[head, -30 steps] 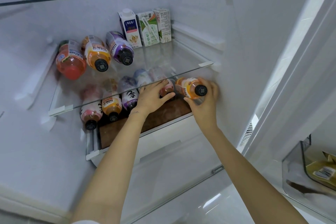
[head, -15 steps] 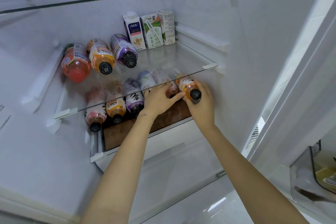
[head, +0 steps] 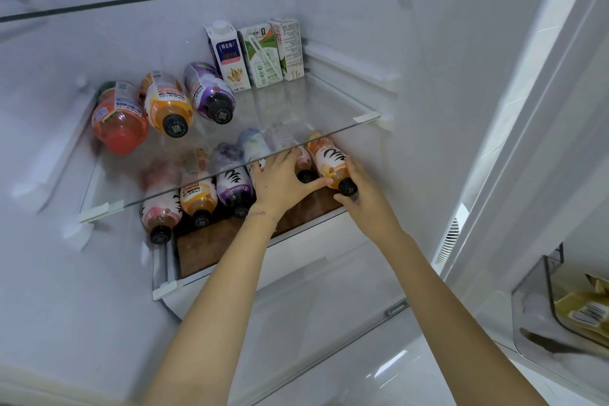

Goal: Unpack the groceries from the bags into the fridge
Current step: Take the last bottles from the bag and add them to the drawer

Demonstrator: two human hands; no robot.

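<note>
Deeper in than a second ago, the orange bottle [head: 333, 164] lies at the lower shelf's [head: 204, 257] right end, our right hand [head: 366, 199] curled round its cap end, left hand [head: 280, 182] spread flat on neighbouring bottles [head: 304, 161], so let go carelessly and we risk them rolling out.

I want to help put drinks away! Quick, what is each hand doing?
Left hand: open, fingers resting on the neighbouring bottle.
Right hand: holding the orange drink bottle near its cap.

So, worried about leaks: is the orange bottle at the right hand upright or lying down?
Lying down: the orange bottle lies on its side, cap facing outward, right hand gripping it.
</note>
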